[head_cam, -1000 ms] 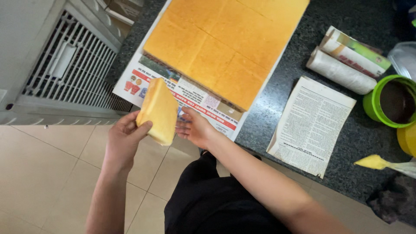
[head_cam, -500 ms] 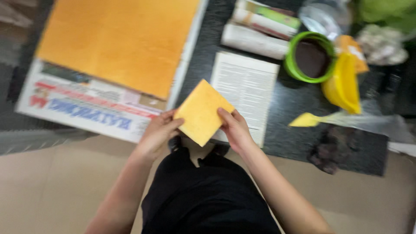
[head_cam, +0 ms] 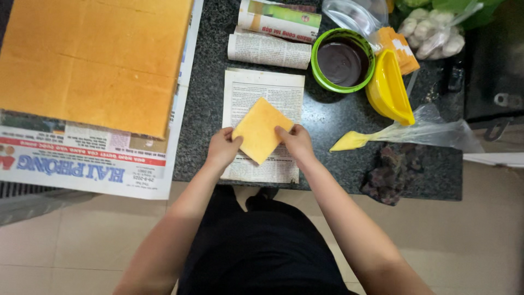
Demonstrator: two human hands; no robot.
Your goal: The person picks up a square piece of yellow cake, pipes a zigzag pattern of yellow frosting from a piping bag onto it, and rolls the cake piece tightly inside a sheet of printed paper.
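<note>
A square yellow slice of sponge cake rests cornerwise over a sheet of printed paper on the dark granite counter. My left hand grips its left corner, and my right hand grips its right edge. The big slab of orange sponge cake, scored into squares, lies on a newspaper at the left.
Behind the sheet are rolled newspapers, a green bowl of dark brown paste, a yellow container and plastic bags. A yellow spatula in a clear bag and a dark cloth lie at the right. Tiled floor is below.
Both hands carried the yellow slice from beside the big slab rightward and brought it down over the printed sheet.
</note>
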